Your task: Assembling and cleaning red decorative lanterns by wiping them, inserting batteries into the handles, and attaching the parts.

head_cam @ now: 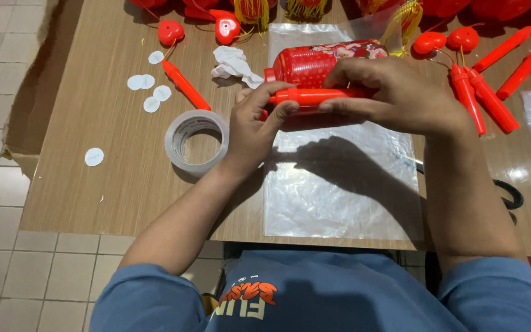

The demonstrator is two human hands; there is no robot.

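Both hands hold a red plastic stick (pixel 314 96) level above a clear plastic bag (pixel 339 178) that lies flat on the wooden table (pixel 93 184). My left hand (pixel 254 126) pinches the stick's left end with thumb and fingers. My right hand (pixel 394 95) covers its right part from above. Just behind the stick lies a red printed cylinder lantern (pixel 318 61) on its side, touching my right fingers.
A roll of clear tape (pixel 196 141) stands left of my left hand. Several white paper discs (pixel 145 86), crumpled white paper (pixel 235 63), another red stick (pixel 185 86), red hearts (pixel 227 27) and several more red sticks (pixel 487 98) lie about. Scissors handle (pixel 511 197) at right.
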